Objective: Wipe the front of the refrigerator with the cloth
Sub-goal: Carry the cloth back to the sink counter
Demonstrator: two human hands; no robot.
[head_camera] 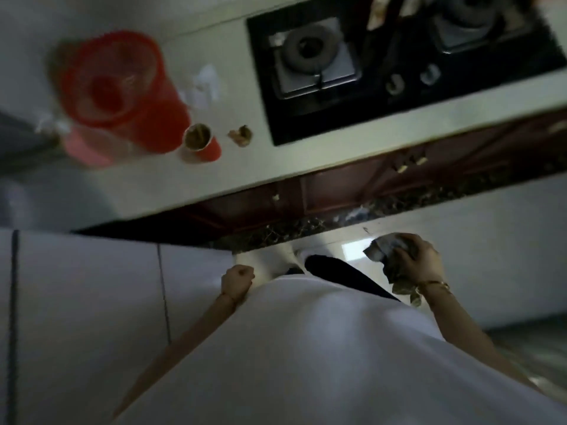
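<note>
Your right hand [415,260] is clenched around the crumpled cloth [395,271], holding it low beside your hip, with loose ends hanging past the wrist. Your left hand [237,279] is balled into a fist with nothing in it, resting against your white shirt [306,348].

You face the countertop [233,167] with the gas stove [383,65], a red jug [119,93] and a small red cup [202,144] on it. The picture is blurred, so fine detail is uncertain.

The main risk from here is the swing of the cloth: if you turn and raise it close to the counter edge, the trailing ends could catch the cup or the jug and tip them. Wiping with the cloth wadded up like this would also likely smear rather than clean.

A white panelled surface [86,302] sits at your lower left, beside the left arm and well apart from the cloth; it may be the refrigerator, but you cannot tell for certain.
</note>
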